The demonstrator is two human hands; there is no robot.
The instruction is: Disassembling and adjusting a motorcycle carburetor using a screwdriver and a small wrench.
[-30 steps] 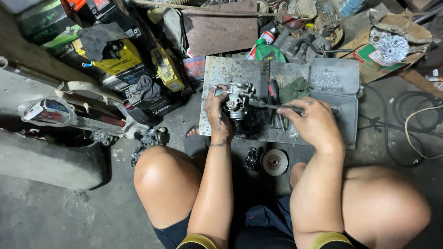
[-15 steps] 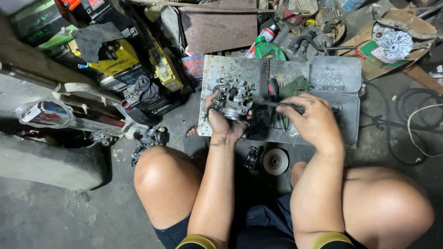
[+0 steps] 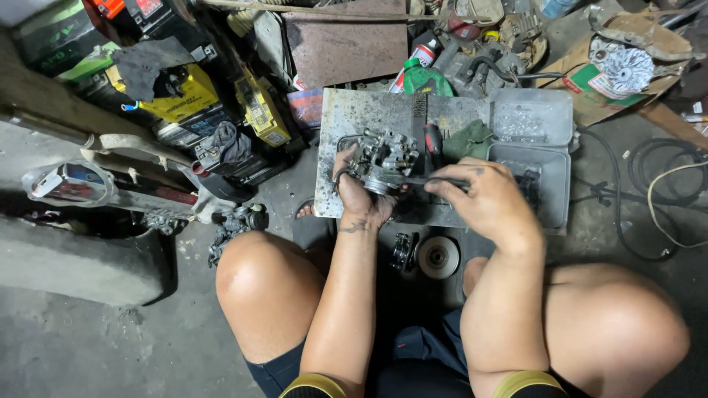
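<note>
Two knees nearest, disc (image 3: 436,256) on floor between. Left hand (image 3: 359,193) clamped on carburetor (image 3: 381,161), held over metal plate (image 3: 354,118). Right hand (image 3: 488,199) closed on thin tool (image 3: 435,180), tip at carburetor. Risk: tool slips off, small parts drop into clutter.

Dark shorts; sleeves dark, yellow-edged, seemingly; bare knees.
</note>
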